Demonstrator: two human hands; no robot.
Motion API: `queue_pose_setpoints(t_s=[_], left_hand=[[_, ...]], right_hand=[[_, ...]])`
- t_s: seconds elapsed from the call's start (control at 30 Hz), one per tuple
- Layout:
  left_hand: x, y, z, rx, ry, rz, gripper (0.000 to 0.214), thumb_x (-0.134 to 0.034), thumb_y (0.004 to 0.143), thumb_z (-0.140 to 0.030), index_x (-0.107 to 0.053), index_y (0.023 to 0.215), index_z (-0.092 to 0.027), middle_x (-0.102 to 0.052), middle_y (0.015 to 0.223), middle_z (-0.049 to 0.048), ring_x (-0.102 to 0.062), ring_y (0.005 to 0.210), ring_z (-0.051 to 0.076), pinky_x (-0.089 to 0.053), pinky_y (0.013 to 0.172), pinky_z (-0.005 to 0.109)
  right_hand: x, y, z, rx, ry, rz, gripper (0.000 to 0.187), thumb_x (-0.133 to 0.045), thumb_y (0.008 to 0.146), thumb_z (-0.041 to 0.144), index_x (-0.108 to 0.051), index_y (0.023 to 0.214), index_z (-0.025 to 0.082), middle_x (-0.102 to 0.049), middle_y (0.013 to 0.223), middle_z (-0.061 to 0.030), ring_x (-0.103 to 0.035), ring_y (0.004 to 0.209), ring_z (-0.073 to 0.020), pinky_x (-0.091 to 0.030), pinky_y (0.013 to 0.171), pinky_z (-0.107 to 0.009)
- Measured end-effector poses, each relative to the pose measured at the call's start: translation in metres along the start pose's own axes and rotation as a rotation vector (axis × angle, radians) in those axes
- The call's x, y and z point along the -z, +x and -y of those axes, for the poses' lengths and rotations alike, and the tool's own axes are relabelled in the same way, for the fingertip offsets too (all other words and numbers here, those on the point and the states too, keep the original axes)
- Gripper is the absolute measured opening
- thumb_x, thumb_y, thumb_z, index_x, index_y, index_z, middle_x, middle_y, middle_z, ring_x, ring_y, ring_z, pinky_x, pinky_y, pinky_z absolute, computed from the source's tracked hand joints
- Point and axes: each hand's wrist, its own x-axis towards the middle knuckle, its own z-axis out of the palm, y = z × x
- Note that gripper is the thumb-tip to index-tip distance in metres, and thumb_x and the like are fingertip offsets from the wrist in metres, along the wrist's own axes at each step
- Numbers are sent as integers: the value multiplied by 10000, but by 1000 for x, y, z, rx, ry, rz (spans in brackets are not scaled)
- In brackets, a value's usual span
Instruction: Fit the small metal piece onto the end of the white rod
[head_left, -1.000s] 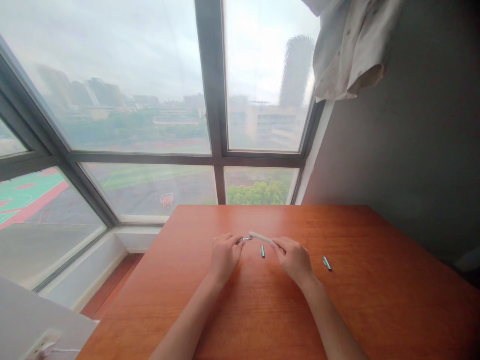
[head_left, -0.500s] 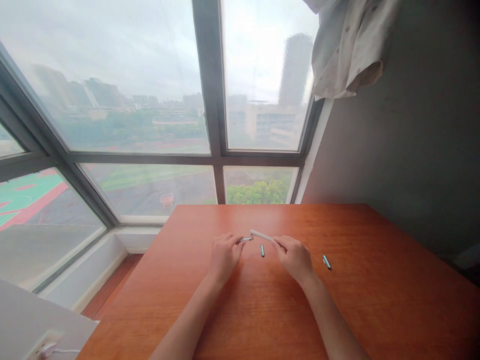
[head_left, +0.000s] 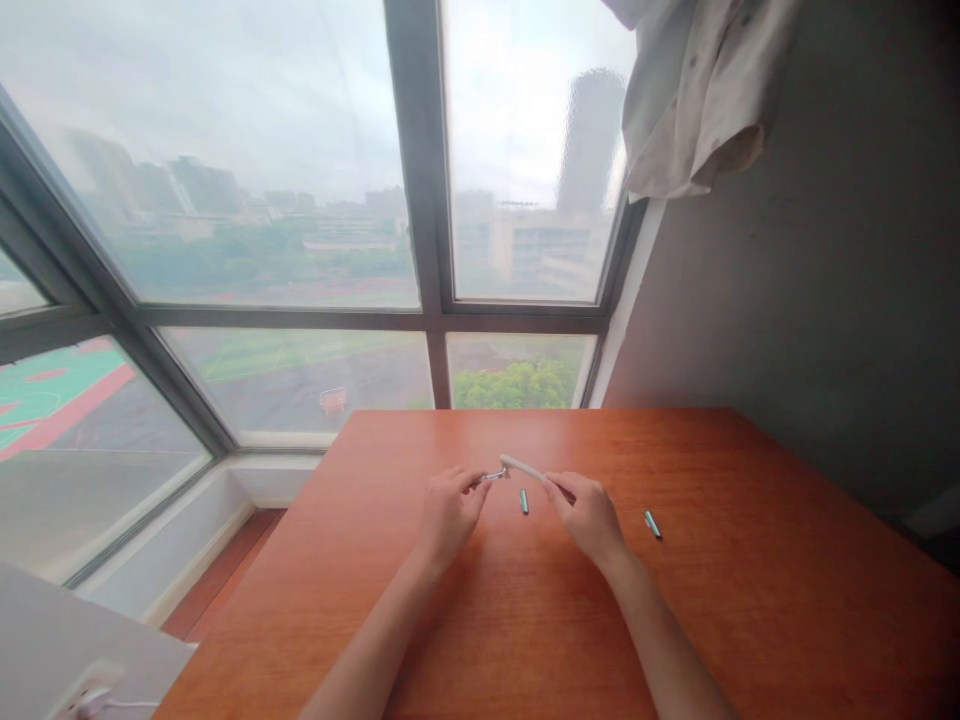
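My left hand [head_left: 451, 510] is closed, thumb and fingers pinching a slim silvery razor handle [head_left: 491, 477] whose end points right. Between the fingers of my right hand [head_left: 587, 513] is a pale, slim stick [head_left: 525, 467] that looks like a toothbrush. Its far end meets the tip of the razor handle, just above the table. Below and between the hands lies a small dark strip with a green edge [head_left: 524, 501], like a razor cartridge. A similar cartridge [head_left: 652, 524] rests to the right of my right hand.
Both forearms reach over a reddish-brown wooden table [head_left: 480, 640]. Beyond its far edge stand tall windows with grey frames [head_left: 431, 320]. Light cloth [head_left: 701, 110] hangs at the upper right beside a grey wall [head_left: 810, 300]. A plug with a white cord [head_left: 94, 700] is at the lower left.
The far end of the toothbrush-like stick has risen very slightly against the razor handle's tip. Both hands keep their grips, and the two cartridges lie where they were.
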Motion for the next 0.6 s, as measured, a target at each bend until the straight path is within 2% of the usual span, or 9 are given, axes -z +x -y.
queue_pose_setpoints(t_s=[0.2,0.33,0.43,0.6], left_hand=[[-2,1,-1,63,-231,28,237,-525,867,-340,-696,926,-187,-702,847,61,-618,755,181,-469,691,257],[-4,1,-1,145,-339,47,271,-535,849,-373,-696,929,-170,-704,814,61,-625,731,185,-469,643,245],[-1,1,-4,174,-363,53,300,-540,836,-413,-696,874,-159,-688,772,53,-612,705,183,-457,619,240],[5,3,-7,210,-417,18,335,-528,828,-455,-691,813,-163,-653,711,35,-591,672,177,-448,599,236]], right_hand=[[2,1,1,-20,137,-76,282,-490,866,361,-726,887,207,-716,804,-57,-642,713,-187,-472,656,-249],[3,1,4,1,226,-47,293,-498,865,369,-727,896,189,-709,766,-56,-641,692,-183,-478,631,-243],[3,1,5,19,222,-24,297,-493,871,367,-729,877,186,-701,736,-53,-635,675,-181,-470,618,-242],[4,2,3,12,193,-58,297,-495,870,381,-726,881,194,-703,756,-59,-632,666,-182,-466,607,-245]])
